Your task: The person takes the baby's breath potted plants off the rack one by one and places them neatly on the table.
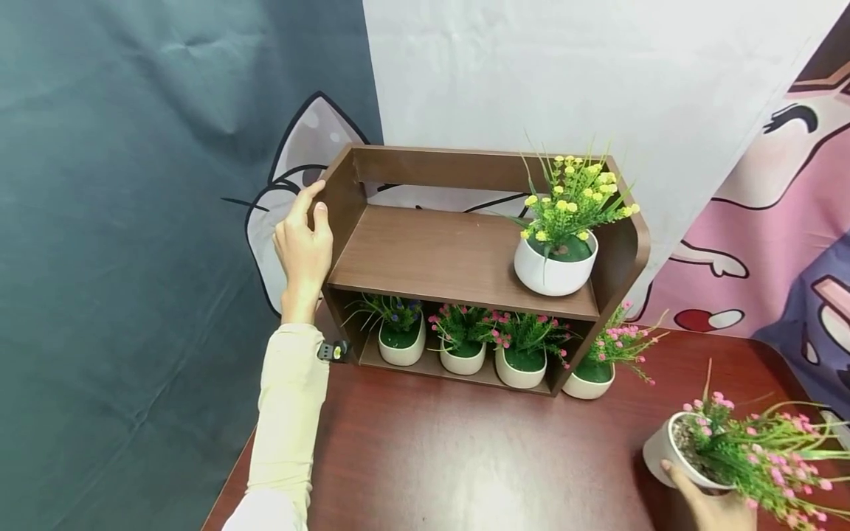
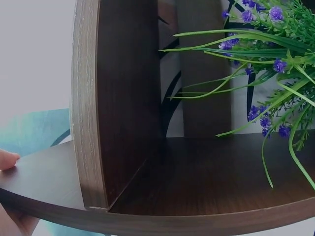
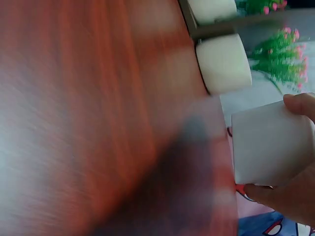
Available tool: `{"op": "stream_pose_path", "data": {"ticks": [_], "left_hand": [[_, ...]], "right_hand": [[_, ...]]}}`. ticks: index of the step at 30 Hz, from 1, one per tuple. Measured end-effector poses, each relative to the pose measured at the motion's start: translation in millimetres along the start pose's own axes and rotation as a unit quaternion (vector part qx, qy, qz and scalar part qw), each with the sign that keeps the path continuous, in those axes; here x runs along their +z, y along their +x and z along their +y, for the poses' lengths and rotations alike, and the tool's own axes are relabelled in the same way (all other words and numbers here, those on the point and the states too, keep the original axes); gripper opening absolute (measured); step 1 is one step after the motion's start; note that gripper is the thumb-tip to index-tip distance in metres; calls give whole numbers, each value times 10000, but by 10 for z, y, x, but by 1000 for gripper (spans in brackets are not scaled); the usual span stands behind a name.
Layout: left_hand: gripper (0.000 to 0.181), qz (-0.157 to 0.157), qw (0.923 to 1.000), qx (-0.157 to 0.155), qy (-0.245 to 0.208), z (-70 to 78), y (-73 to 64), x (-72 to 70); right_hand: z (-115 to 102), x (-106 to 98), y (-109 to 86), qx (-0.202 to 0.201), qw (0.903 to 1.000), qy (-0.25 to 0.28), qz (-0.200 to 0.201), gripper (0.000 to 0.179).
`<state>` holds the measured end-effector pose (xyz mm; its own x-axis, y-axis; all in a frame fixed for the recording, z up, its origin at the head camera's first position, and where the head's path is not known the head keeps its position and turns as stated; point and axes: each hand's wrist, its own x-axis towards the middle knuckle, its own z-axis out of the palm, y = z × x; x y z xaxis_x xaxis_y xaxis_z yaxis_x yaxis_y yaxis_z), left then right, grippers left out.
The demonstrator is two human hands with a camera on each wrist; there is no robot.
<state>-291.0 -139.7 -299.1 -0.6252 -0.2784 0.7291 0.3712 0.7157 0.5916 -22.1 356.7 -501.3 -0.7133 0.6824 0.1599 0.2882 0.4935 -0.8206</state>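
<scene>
My left hand [image 1: 305, 240] holds the left side panel of a brown two-tier wooden shelf [image 1: 432, 243]. In the left wrist view the thumb lies on the panel's inner face, with fingers on the other side. At the lower right of the head view, my right hand [image 1: 720, 509] grips a white pot of pink flowers [image 1: 664, 446], tilted to the right. The right wrist view shows thumb and finger on opposite sides of this white pot [image 3: 270, 142]; its base faces the camera. The hand is partly cut off by the frame.
A yellow-flowered pot [image 1: 554, 269] stands on the upper tier's right end. Below stand a purple-flowered pot [image 1: 405, 346] and two pink-flowered pots [image 1: 462, 359]. Another pink-flowered pot [image 1: 587, 383] sits on the reddish table [image 1: 432, 442], right of the shelf. Printed cloth [image 1: 531, 74] hangs behind.
</scene>
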Motion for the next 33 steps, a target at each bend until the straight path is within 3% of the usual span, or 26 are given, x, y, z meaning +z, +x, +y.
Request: {"op": "stream_pose_path", "data": {"ticks": [2, 3, 8, 13, 16, 24, 29, 33], "left_hand": [[31, 11, 10000, -2, 17, -7, 1, -2], [31, 32, 10000, 3, 29, -9, 4, -5], [31, 111, 9999, 78, 94, -8, 24, -13], [31, 101, 9997, 167, 134, -6, 22, -4], [31, 92, 9996, 200, 177, -8, 13, 7], [31, 67, 9993, 320, 194, -13, -46, 19], [31, 205, 9989, 338, 262, -27, -67, 23], [31, 352, 9986, 283, 288, -27, -30, 29]], "right_hand": [[-5, -7, 110, 237, 9989, -386, -150, 88], [-9, 4, 184, 151, 9988, -436, -191, 88], [-54, 150, 494, -156, 9992, -353, -119, 81], [-74, 327, 737, 121, 9973, -668, -289, 83], [-83, 434, 849, 179, 9974, -598, -368, 84], [-14, 725, 872, -112, 9978, -499, -429, 82], [13, 786, 850, -266, 9912, -986, -840, 81], [-49, 768, 959, -431, 9851, -1174, -1177, 80]]}}
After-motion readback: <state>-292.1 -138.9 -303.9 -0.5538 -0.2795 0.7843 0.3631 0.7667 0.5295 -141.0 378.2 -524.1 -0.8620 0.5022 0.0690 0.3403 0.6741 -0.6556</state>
